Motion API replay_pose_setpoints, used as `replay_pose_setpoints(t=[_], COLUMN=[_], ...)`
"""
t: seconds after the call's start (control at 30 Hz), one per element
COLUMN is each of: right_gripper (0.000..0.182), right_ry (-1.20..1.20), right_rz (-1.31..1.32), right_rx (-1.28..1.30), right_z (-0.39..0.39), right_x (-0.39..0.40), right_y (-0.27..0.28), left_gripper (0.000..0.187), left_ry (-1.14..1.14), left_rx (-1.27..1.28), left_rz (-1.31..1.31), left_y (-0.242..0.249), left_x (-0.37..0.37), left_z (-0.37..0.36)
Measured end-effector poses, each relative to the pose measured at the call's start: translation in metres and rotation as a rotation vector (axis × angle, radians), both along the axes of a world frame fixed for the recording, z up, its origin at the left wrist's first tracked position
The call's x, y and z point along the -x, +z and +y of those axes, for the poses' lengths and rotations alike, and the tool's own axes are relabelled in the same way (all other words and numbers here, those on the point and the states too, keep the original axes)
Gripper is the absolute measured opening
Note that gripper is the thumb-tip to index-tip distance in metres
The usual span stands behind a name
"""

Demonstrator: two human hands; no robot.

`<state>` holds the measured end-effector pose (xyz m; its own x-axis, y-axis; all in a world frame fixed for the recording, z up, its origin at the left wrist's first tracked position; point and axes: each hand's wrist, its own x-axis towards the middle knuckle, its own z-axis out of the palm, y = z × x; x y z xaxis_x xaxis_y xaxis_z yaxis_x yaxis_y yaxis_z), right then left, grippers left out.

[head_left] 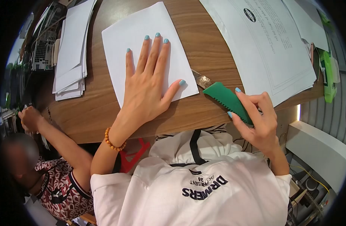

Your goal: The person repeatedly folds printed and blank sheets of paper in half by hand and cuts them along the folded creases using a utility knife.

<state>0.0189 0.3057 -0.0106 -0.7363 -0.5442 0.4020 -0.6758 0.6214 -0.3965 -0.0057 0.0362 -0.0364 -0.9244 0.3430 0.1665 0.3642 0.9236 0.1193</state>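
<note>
My left hand (pixel 146 83) lies flat with its fingers spread on a white sheet of paper (pixel 176 41) on the wooden desk (pixel 203 37). A beaded bracelet circles that wrist. Between thumb and fingers, my right hand (pixel 259 118) grips a green handle (pixel 226 98) near the desk's front edge. Its notched lower side faces me. A worn, short metal blade (pixel 204 81) sticks out of the far end of the handle and points toward the right edge of the sheet.
Stacked papers (pixel 72 52) lie at the left beside a computer case (pixel 43 49). Large printed sheets (pixel 267 49) cover the right side, with a bright green object (pixel 326 77) beyond them. Another person's arm (pixel 64 141) reaches in at lower left.
</note>
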Motion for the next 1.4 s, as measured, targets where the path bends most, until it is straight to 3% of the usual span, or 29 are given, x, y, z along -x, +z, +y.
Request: replay_pose_setpoints(t=[0.5, 0.83, 1.03, 1.1, 1.13, 1.2, 1.23, 1.3, 1.33, 1.4], right_gripper=[0.04, 0.032, 0.029, 0.029, 0.029, 0.034, 0.034, 0.036, 0.036, 0.037], right_ry=[0.01, -0.053, -0.172, -0.138, -0.125, 0.092, 0.104, 0.055, 0.074, 0.079], right_rz=[0.098, 0.341, 0.219, 0.657, 0.674, 0.169, 0.181, -0.361, -0.344, -0.349], right_rx=[0.021, 0.024, 0.048, 0.071, 0.078, 0.248, 0.254, 0.037, 0.039, -0.372], right_z=[-0.027, -0.062, -0.058, -0.063, -0.071, -0.094, -0.108, -0.133, -0.14, -0.155], right_x=[0.075, 0.161, 0.204, 0.212, 0.213, 0.208, 0.21, 0.216, 0.22, 0.231], right_y=[-0.007, -0.026, -0.011, -0.013, -0.009, -0.004, -0.004, -0.002, 0.002, 0.013], left_gripper=[0.072, 0.073, 0.073, 0.074, 0.075, 0.075, 0.076, 0.076, 0.076, 0.076], left_ry=[-0.006, -0.008, -0.017, -0.025, -0.021, -0.01, -0.014, -0.011, -0.023, -0.03], left_rx=[-0.022, -0.009, -0.061, -0.134, -0.143, -0.126, -0.108, -0.097, -0.111, -0.126], left_rz=[-0.019, 0.001, -0.02, -0.038, -0.027, -0.03, -0.05, -0.029, -0.008, 0.034], left_y=[0.002, 0.003, 0.004, 0.004, 0.003, 0.003, 0.003, 0.001, 0.0, -0.003], left_x=[0.0, -0.001, -0.005, -0.005, -0.004, -0.005, -0.006, -0.006, -0.006, -0.006], left_z=[0.001, 0.001, -0.002, -0.002, -0.002, -0.001, -0.002, -0.002, -0.003, -0.003])
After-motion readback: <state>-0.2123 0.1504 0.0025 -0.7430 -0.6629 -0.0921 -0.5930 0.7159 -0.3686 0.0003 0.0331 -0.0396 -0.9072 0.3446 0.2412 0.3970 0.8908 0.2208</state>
